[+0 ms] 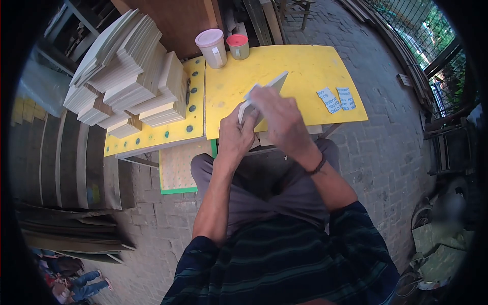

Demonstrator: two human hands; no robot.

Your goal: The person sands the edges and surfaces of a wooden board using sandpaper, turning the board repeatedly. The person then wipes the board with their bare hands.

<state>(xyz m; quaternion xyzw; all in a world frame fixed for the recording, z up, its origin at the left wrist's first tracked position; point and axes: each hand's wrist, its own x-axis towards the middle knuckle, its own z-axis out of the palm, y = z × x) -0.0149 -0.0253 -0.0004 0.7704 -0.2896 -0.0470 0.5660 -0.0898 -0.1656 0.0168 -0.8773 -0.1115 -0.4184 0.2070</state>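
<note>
My left hand (237,133) is closed around a thin, pale wooden board (277,81), which it holds tilted on edge above the near side of the yellow table. My right hand (282,119), partly smeared by motion, is closed with its fingers at the board's upper edge. Under those fingers shows a small bluish-white bit of sandpaper (252,92), pressed against the board. Two pieces of sandpaper, a left one (329,100) and a right one (346,98), lie printed side up on the table to the right.
Stacked pale boards (152,89) fill the left part of the yellow table (305,66). A pink-lidded container (211,48) and a red-lidded mug (238,47) stand at its back edge. A dark, slim tool (187,91) lies beside the stack. People (76,279) are at lower left.
</note>
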